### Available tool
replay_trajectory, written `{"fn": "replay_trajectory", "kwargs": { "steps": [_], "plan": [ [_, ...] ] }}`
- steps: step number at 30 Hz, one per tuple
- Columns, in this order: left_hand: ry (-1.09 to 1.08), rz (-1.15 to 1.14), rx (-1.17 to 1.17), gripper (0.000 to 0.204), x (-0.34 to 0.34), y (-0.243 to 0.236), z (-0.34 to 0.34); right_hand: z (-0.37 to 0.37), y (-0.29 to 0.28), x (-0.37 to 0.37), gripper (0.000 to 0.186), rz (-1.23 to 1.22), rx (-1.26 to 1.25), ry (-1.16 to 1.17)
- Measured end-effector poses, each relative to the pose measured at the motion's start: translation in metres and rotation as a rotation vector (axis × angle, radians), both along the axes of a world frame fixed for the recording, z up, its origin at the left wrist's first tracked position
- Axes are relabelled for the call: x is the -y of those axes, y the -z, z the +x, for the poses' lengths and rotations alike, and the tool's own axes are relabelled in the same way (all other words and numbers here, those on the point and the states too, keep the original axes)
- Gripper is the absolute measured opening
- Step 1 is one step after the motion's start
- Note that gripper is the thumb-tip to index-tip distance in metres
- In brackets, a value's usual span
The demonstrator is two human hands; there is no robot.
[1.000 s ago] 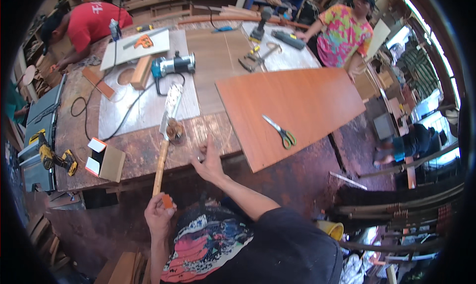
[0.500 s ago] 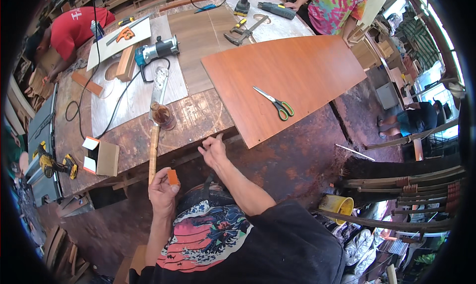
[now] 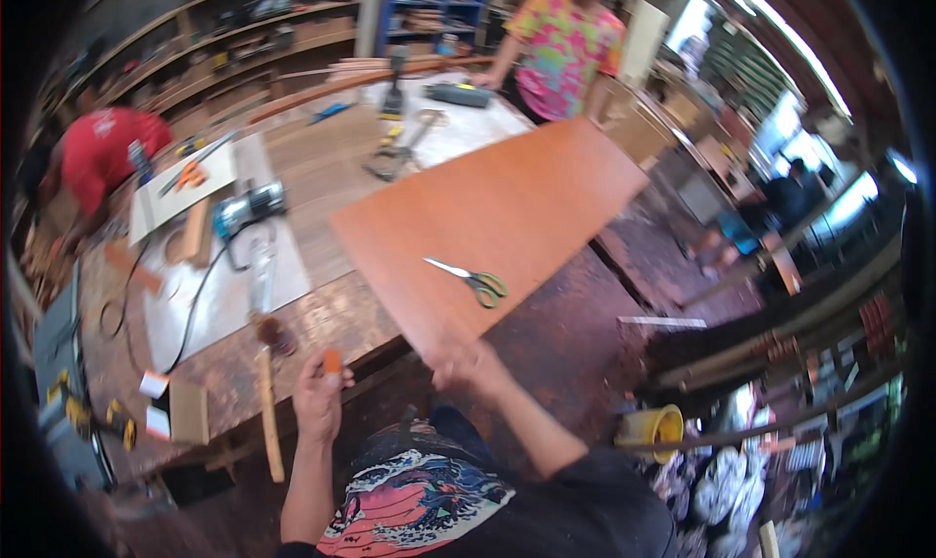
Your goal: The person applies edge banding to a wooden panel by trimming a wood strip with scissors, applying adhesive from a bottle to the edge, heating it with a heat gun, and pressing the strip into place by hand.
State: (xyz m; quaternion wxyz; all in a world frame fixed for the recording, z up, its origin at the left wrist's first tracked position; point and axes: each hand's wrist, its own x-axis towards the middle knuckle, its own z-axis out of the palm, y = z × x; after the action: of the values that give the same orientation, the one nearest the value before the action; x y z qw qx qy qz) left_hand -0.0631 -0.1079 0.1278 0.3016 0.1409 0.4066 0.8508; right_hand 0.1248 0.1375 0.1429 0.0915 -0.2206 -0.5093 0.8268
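Observation:
A small orange rectangular piece [image 3: 332, 361] is pinched upright in my left hand [image 3: 317, 402], in front of the workbench edge; its kind I cannot make out. My right hand [image 3: 460, 367], smeared by motion, is at the near corner of a large reddish-brown wooden board [image 3: 507, 207]; whether it touches the board I cannot tell. On that board lie scissors [image 3: 478, 283] with black and green handles. Left of my left hand, a brown glass bottle [image 3: 276, 336] stands on the bench beside a long tool with a wrapped, light handle [image 3: 267, 417] jutting past the edge.
The worn workbench [image 3: 341, 319] carries a corded teal router [image 3: 249, 210], a wood block [image 3: 197, 231], an open cardboard box [image 3: 185, 409], clamps [image 3: 395, 153] and a heat gun [image 3: 458, 94]. A yellow drill [image 3: 68, 407] is far left. People stand around; a yellow bucket [image 3: 651, 431] is at right.
My view has tilted up and shifted right, bringing shelves into sight. My right hand has moved rightward to the board's near corner. The orange piece stays in my left hand.

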Motion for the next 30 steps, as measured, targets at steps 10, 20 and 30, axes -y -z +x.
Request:
{"fn": "replay_trajectory", "kwargs": {
  "steps": [10,20,30],
  "plan": [
    [-0.119,-0.057,0.035,0.063,-0.089,-0.001,0.011,-0.097,-0.037,-0.421,0.081,0.273,0.099,0.616],
    [-0.268,0.002,0.205,0.063,-0.268,-0.010,0.038,-0.351,0.016,-0.666,0.084,1.843,0.426,0.138],
    [-0.333,-0.162,0.231,0.054,-0.348,0.008,0.039,-0.472,0.020,-0.753,0.092,2.125,0.378,-0.027]
  ]
}}
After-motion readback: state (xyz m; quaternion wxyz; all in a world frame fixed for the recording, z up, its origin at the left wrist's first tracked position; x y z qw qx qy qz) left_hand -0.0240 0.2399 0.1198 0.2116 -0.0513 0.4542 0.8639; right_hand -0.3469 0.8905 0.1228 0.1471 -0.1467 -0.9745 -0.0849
